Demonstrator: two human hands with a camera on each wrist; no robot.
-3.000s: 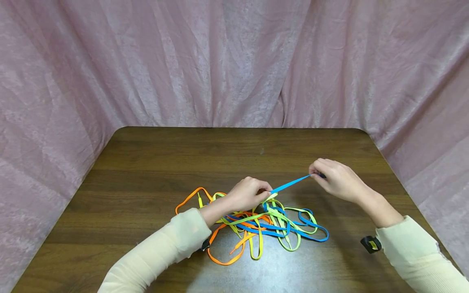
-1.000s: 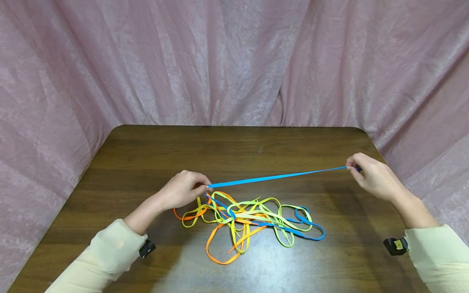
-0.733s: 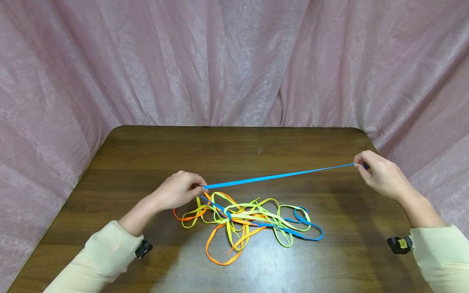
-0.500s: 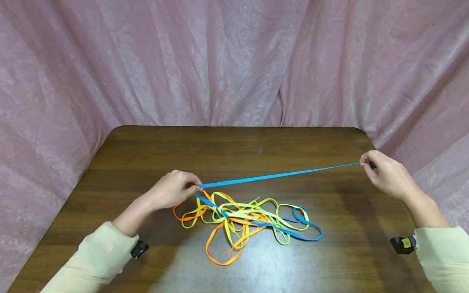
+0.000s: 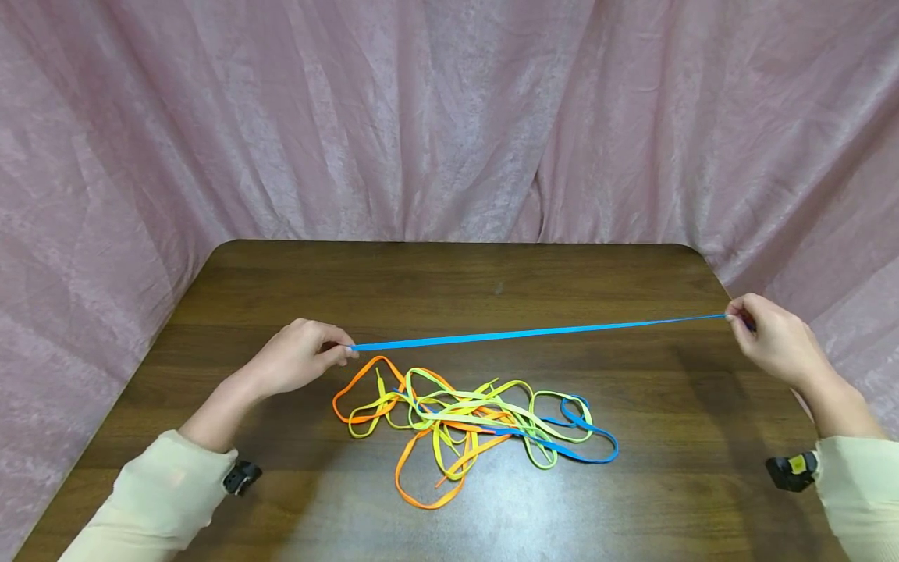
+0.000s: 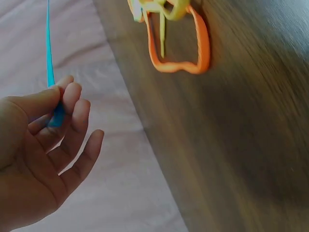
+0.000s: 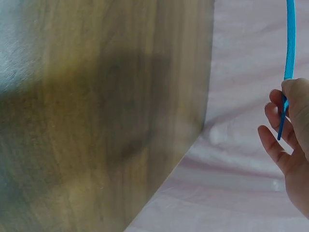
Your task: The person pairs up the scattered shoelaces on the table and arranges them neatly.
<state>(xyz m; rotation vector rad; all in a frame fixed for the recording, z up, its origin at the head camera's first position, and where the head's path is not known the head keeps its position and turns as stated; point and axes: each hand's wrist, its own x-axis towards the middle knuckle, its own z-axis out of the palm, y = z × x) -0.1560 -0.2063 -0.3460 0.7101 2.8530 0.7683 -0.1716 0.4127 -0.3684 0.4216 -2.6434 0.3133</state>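
A flat blue shoelace (image 5: 492, 336) is stretched nearly straight across the table between my two hands, above a tangled pile. My left hand (image 5: 298, 355) pinches it between thumb and fingertips; in the left wrist view a short blue end (image 6: 56, 118) pokes out below the thumb. On the far right, my right hand (image 5: 776, 339) pinches the other stretch, and the lace's tip (image 7: 281, 128) hangs past the fingers in the right wrist view. Orange laces (image 5: 428, 506), yellow-green laces (image 5: 555, 394) and another blue lace (image 5: 597, 459) lie looped together on the tabletop.
The brown wooden table (image 5: 449, 281) has rounded far corners. Pink velvet curtains (image 5: 449, 117) hang around its back and sides. Black wrist devices sit under both sleeves, one at the left cuff (image 5: 241, 478) and one at the right cuff (image 5: 791, 472).
Both hands have moved apart, left hand leftward and right hand rightward, drawing the blue shoelace out of the pile into a long taut line. Its loose blue part has come clear of the tangle.
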